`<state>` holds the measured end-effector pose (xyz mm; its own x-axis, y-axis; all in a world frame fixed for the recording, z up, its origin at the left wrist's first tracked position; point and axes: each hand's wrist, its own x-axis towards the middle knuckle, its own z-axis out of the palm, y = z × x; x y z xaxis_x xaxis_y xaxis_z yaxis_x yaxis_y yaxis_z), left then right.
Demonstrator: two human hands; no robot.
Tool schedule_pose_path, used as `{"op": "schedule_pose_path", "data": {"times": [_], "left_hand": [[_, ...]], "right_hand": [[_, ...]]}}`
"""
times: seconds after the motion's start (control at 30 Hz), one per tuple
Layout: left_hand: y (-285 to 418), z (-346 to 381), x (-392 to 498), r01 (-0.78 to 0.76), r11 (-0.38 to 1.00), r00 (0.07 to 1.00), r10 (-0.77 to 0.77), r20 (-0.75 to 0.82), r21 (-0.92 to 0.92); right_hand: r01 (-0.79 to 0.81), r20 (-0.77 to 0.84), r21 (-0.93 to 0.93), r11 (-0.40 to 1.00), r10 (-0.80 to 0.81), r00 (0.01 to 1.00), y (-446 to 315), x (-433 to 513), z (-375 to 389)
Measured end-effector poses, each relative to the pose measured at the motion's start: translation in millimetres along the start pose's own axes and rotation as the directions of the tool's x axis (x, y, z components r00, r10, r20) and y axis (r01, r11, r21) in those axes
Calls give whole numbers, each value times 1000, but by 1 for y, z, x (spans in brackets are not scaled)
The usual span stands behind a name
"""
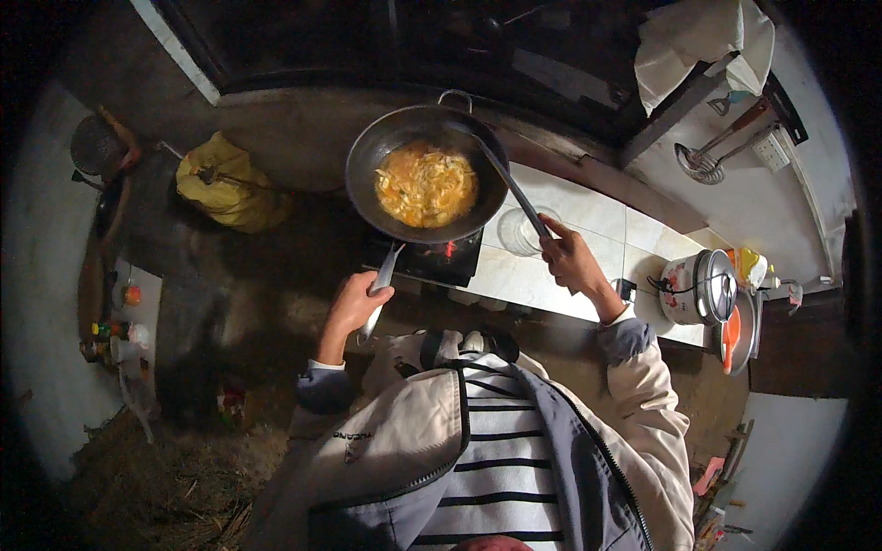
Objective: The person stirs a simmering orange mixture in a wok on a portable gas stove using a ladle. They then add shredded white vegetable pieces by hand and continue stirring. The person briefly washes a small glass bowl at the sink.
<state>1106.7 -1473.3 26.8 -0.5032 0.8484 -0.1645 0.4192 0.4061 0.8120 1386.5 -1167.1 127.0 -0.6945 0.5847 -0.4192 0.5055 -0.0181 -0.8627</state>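
A dark wok [360, 172] with a loop handle at its far side sits over a black cooktop [441, 265]. Its orange-yellow food [427, 186], perhaps egg in liquid, covers the middle of the pan. My left hand [355, 303] is closed around the wok's long metal handle [387, 268]. In my right hand [572, 255] is the dark handle of a cooking utensil [513, 184], which slants down into the wok; its head is hard to make out. Beneath that handle, a round clear glass bowl [517, 231] stands on the white tiles.
Along the tiled counter [551, 282], a floral rice cooker [682, 289] stands right, beside a metal basin [744, 344] with an orange-handled utensil [730, 337]. Ladles [703, 162] hang on the right wall. A yellow sack [227, 182] lies left of the wok. Straw [186, 489] covers the floor lower left.
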Motion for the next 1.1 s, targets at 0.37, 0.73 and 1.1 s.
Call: {"op": "schedule_pose_path", "data": {"times": [0.37,0.73,1.1], "left_hand": [[8,-1,-3,3,1000,1000,-3,-1,-9],[7,-2,-5,16,999,1000,-16,-4,28],[14,-4,-5,31,999,999,-31,12,17]], "right_hand": [[-5,183,147,989,-23,983,-8,-41,36],[2,-6,96,995,-2,1000,14,-21,39],[-68,198,202,977,27,980,-2,-52,48]]}}
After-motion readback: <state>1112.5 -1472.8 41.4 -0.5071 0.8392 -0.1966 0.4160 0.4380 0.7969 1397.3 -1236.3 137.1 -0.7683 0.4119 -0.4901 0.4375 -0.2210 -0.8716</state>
